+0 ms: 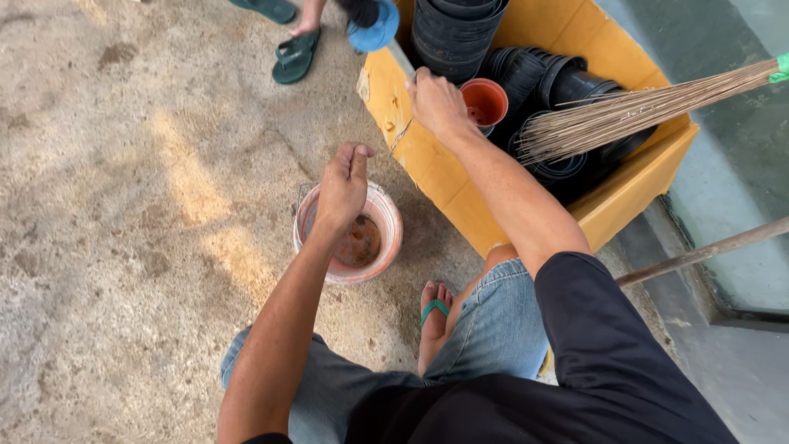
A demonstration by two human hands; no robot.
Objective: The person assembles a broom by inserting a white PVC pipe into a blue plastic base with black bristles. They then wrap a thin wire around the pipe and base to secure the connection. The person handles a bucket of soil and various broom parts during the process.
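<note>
A bucket (349, 238) is set on the floor (123, 247) just left of a box (444, 173), in which stacked pots (456, 33) and a small pot (485, 100) are held, with a broom (641, 111) laid across its right side.

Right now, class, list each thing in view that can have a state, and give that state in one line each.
Left hand: closed in a loose fist above the bucket.
Right hand: gripping a thin handle at the crate's edge.
Bucket: upright, open, reddish residue inside.
Yellow crate: open, filled with black pots.
Black pots: nested in stacks.
Orange pot: upright, empty.
Broom: lying across the crate.
</note>
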